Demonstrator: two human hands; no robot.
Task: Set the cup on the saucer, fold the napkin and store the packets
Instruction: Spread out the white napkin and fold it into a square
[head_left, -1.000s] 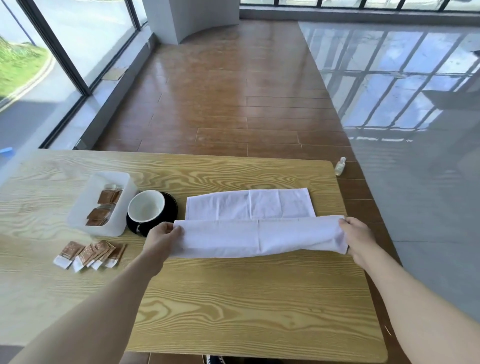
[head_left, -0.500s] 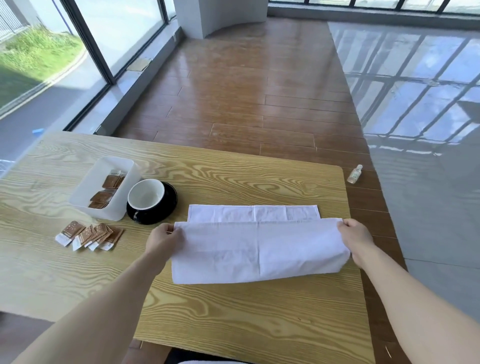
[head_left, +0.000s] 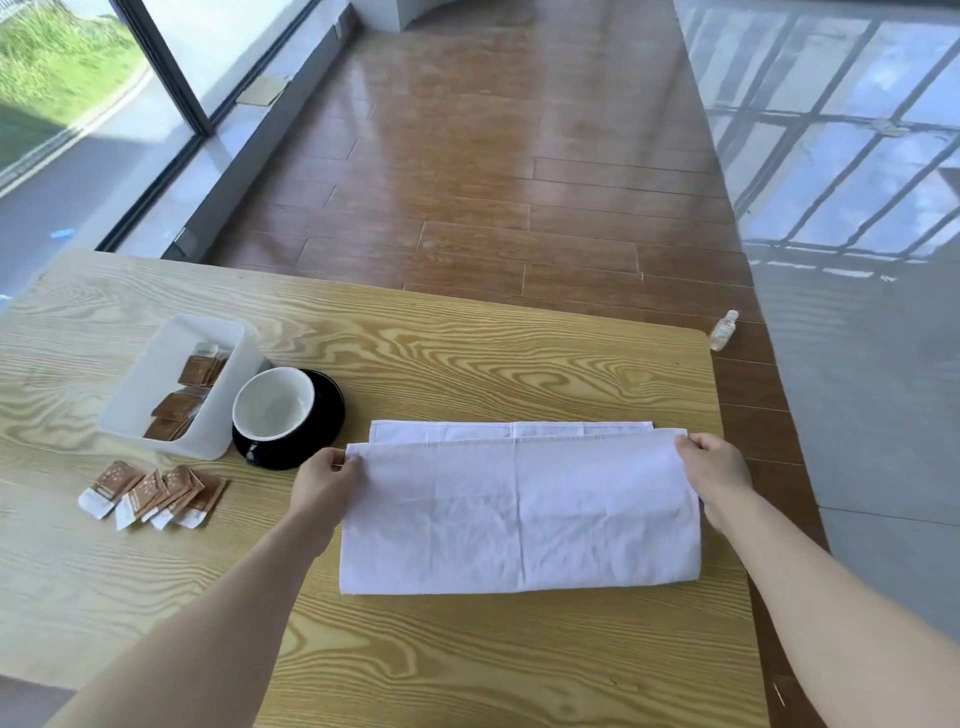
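A big white cloth napkin (head_left: 519, 512) lies on the light wooden counter (head_left: 467, 353), near the person. It is folded over, and a thin strip of the bottom layer shows along the far edge. The left hand (head_left: 324, 480) pinches the top layer's far left corner, with the fingers (head_left: 349, 460) curled on the cloth. The right hand (head_left: 714, 475) pinches the far right corner the same way.

To the left of the napkin, a cup that is black outside and white inside (head_left: 272, 410) sits on a round black saucer (head_left: 327, 402). Just beside the cup is a white plastic box (head_left: 156, 395). Some brown packets (head_left: 184, 400) lie inside the box. More brown and white packets (head_left: 150, 493) lie in a row on the counter, in front of the box and well apart from the left hand.

A small clear bottle (head_left: 723, 331) lies on the brown wooden floor (head_left: 493, 182) by the far right corner of the counter.
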